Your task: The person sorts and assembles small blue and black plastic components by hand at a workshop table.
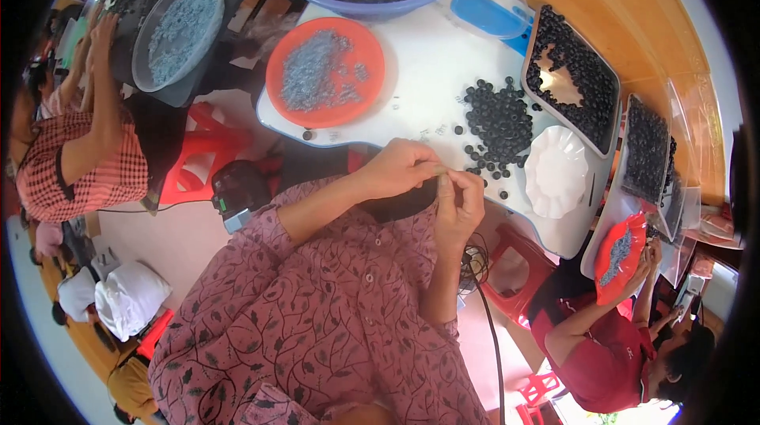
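Note:
My left hand (405, 167) and my right hand (461, 205) meet just off the table's near edge, fingertips pinched together. Whatever they hold between them is too small to make out. Past my hands, a loose heap of small black round parts (500, 126) lies on the white table (423, 53). To its right sits a white scalloped dish (556, 173). An orange-red plate (370, 96), at the left of the table, bears a pile of small clear bluish pieces (310, 69).
A blue-purple basket (372, 8) of black parts stands at the back, near a blue scoop (489, 15). A tray (608, 136) with more black parts lies at the right. Co-workers sit on both sides; the right one (606, 346) has a red dish (608, 263). A cable (492, 322) hangs beside me.

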A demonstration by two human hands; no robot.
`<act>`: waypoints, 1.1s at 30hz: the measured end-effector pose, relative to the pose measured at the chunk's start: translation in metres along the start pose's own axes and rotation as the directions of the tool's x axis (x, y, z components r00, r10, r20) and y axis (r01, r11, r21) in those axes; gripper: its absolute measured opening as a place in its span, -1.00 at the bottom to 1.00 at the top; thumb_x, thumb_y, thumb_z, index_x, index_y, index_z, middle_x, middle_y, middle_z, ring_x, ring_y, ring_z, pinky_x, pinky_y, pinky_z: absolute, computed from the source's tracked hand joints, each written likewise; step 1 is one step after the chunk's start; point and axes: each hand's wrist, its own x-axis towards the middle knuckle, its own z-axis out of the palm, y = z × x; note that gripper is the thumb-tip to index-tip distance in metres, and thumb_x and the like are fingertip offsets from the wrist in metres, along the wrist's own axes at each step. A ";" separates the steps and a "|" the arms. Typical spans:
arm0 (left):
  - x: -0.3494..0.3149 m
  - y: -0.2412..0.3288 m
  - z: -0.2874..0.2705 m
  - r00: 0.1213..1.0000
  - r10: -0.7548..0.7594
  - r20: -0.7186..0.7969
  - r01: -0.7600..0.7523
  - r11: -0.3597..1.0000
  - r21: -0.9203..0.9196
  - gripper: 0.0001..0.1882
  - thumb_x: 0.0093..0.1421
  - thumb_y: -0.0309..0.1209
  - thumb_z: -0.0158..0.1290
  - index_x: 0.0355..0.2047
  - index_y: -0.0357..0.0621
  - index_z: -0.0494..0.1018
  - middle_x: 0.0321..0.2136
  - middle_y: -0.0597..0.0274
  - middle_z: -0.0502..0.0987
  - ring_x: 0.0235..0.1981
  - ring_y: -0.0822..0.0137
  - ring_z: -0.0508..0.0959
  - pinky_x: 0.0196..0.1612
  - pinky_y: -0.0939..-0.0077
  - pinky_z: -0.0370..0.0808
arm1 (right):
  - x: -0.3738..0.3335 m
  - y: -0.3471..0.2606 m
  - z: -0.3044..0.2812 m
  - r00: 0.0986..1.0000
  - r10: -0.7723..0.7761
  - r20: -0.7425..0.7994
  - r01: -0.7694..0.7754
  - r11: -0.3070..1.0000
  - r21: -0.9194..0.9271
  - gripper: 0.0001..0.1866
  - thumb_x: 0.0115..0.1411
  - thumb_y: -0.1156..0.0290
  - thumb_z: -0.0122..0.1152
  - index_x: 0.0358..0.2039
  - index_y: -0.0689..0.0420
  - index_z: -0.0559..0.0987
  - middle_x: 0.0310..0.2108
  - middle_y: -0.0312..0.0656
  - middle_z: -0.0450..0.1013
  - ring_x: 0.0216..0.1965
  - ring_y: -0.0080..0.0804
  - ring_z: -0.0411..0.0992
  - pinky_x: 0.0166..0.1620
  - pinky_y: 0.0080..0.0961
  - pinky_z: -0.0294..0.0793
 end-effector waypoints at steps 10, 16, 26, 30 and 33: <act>0.055 0.016 0.004 0.878 0.465 -0.115 -0.224 0.611 0.759 -0.84 0.02 -0.38 0.21 -0.39 -0.12 0.52 -0.37 0.21 0.41 -0.31 0.15 0.48 -0.34 0.26 0.48 | -0.003 0.011 0.002 0.999 -0.027 -0.045 0.023 0.997 -0.073 -0.88 0.15 0.61 0.23 -0.27 0.25 0.53 -0.34 -0.17 0.38 -0.37 -0.49 0.37 -0.31 -0.62 0.41; 0.069 0.009 0.009 0.866 0.500 -0.014 -0.277 0.501 0.820 -0.84 -0.08 -0.38 0.23 -0.51 -0.17 0.53 -0.40 0.15 0.42 -0.28 0.14 0.45 -0.30 0.28 0.49 | -0.003 0.007 0.001 0.997 -0.064 -0.047 0.058 0.991 -0.117 -0.87 0.15 0.61 0.23 -0.27 0.24 0.53 -0.34 -0.16 0.39 -0.36 -0.47 0.38 -0.32 -0.61 0.42; 0.041 0.013 -0.001 0.938 0.322 -0.128 -0.297 0.937 0.186 -0.81 0.01 -0.49 0.22 -0.32 -0.22 0.56 -0.38 0.21 0.54 -0.37 0.29 0.55 -0.31 0.49 0.52 | -0.006 0.006 -0.001 0.996 0.021 -0.085 -0.025 0.998 -0.057 -0.89 0.15 0.61 0.23 -0.28 0.23 0.55 -0.35 -0.18 0.41 -0.41 -0.51 0.38 -0.39 -0.63 0.40; 0.017 0.007 -0.009 0.996 0.085 -0.010 -0.080 0.892 -0.444 -0.78 0.15 -0.58 0.13 -0.16 -0.29 0.51 -0.31 0.24 0.57 -0.34 0.43 0.56 -0.21 0.56 0.54 | -0.003 -0.002 0.000 0.992 -0.075 -0.098 0.062 0.990 -0.127 -0.90 0.15 0.60 0.24 -0.29 0.22 0.56 -0.34 -0.22 0.41 -0.42 -0.58 0.37 -0.41 -0.68 0.37; 0.005 0.004 -0.007 0.997 0.074 0.026 -0.039 0.757 -0.653 -0.75 0.19 -0.60 0.09 -0.09 -0.33 0.48 -0.28 0.21 0.55 -0.30 0.44 0.56 -0.18 0.54 0.56 | -0.004 -0.007 0.001 0.993 -0.063 -0.097 0.053 0.994 -0.097 -0.90 0.15 0.59 0.24 -0.29 0.22 0.56 -0.33 -0.24 0.41 -0.41 -0.61 0.36 -0.39 -0.69 0.37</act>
